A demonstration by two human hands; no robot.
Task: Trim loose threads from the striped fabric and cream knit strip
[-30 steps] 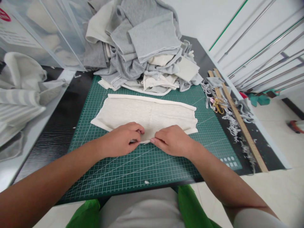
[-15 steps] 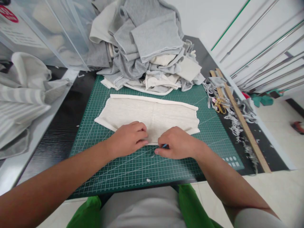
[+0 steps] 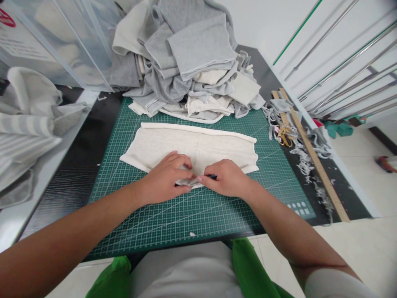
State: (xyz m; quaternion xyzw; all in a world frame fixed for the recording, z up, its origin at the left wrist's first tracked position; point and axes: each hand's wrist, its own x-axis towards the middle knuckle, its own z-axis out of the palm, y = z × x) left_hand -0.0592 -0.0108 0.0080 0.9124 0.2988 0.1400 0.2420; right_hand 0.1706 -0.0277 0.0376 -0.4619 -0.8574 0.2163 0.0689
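Observation:
A cream knit fabric piece point(image 3: 164, 145) with curled edges lies across the green cutting mat point(image 3: 186, 215). My left hand point(image 3: 167, 178) is at the fabric's near edge, its fingers curled over the cloth and thumb below, with a bunched bit of the edge between them. Just to the right, my right hand point(image 3: 226, 178) is closed around a thin dark pen-like tool point(image 3: 212, 176). Most of that tool is hidden by the fingers, so its exact kind does not show. My right fingertips touch the gathered edge.
A tall heap of grey and cream fabric point(image 3: 201, 49) covers the mat's far side. Striped cloth point(image 3: 27, 128) lies at left beside a clear plastic bin point(image 3: 74, 41). Gold-handled scissors point(image 3: 284, 136), fabric scraps point(image 3: 305, 165) and a wooden strip point(image 3: 319, 165) lie at right.
My right hand has moved slightly up and left, onto the fabric's near edge. The left thumb and fingers have spread around the edge, which is now raised and bunched.

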